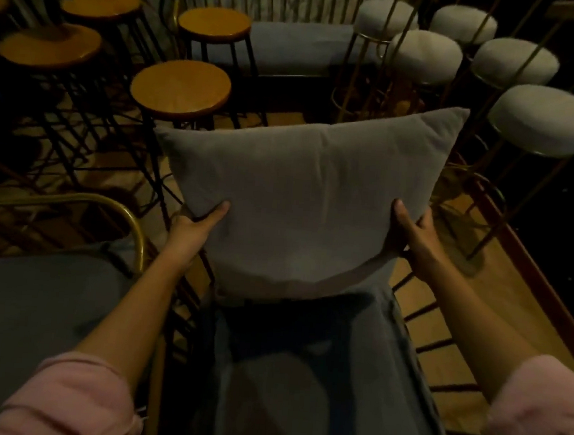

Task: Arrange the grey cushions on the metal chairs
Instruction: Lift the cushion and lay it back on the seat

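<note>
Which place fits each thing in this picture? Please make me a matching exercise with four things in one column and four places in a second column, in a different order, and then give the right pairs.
Things:
1. grey cushion
2. wooden-top stools
3. white padded stools
4. seat pad

Places:
A. far right, on thin gold legs
B. near left, under a curved gold rail
C. centre, held at both sides by the left hand and right hand
D. far left, on dark legs

Pairs: 1-C, 2-D, 3-A, 4-B
</note>
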Action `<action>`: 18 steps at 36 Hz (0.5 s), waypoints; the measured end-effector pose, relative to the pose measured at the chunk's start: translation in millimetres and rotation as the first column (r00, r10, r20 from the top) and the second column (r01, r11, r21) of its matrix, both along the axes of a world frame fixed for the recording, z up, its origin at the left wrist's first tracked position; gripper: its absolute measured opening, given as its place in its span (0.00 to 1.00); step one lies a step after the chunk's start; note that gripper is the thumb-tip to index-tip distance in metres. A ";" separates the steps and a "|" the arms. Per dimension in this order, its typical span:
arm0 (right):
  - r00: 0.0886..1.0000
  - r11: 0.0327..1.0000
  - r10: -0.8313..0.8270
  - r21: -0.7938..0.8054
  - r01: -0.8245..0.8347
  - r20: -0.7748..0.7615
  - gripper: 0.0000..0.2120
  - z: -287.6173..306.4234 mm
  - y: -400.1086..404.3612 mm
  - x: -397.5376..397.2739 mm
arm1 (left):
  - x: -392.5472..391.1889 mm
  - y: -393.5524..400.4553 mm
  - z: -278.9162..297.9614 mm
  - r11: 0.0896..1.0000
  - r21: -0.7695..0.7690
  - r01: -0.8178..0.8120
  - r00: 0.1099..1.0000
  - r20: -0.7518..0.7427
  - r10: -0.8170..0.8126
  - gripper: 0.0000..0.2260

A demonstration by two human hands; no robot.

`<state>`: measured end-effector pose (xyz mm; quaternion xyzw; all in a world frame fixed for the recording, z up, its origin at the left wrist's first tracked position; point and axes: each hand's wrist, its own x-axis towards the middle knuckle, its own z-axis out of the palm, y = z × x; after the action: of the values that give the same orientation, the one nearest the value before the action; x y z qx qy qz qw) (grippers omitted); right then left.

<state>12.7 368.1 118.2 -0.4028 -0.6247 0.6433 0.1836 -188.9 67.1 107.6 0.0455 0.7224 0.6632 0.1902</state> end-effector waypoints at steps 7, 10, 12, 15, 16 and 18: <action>0.992 0.981 0.062 -0.188 -0.041 0.106 0.41 -44.5 23.3 -6.8 | 9.3 18.4 -47.1 0.994 -0.086 -0.072 0.994 0.071 0.078 0.26; 0.969 0.971 0.123 -0.227 -0.073 0.215 0.41 -69.4 18.4 -7.8 | 9.3 15.1 -75.5 0.982 -0.185 -0.033 0.988 0.142 0.060 0.38; 0.949 0.964 0.138 -0.259 -0.062 0.283 0.46 -87.1 13.4 -7.8 | 12.3 11.7 -91.6 0.975 -0.220 -0.024 0.971 0.226 0.074 0.42; 0.944 0.964 0.114 -0.264 -0.030 0.309 0.50 -104.2 8.6 -9.8 | 15.2 13.5 -108.2 0.973 -0.228 -0.013 0.962 0.262 0.075 0.40; 0.948 0.966 0.104 -0.259 -0.023 0.301 0.49 -106.4 7.1 -10.9 | 15.2 15.7 -108.9 0.974 -0.227 -0.018 0.965 0.249 0.076 0.39; 0.960 0.970 0.076 -0.244 -0.008 0.270 0.45 -107.9 3.3 -12.7 | 15.2 20.5 -106.5 0.971 -0.234 -0.052 0.968 0.229 0.107 0.37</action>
<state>0.0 371.4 10.3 -0.4946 -0.5702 0.6552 0.0305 -173.7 87.6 1.1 -0.0860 0.7662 0.5843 0.2532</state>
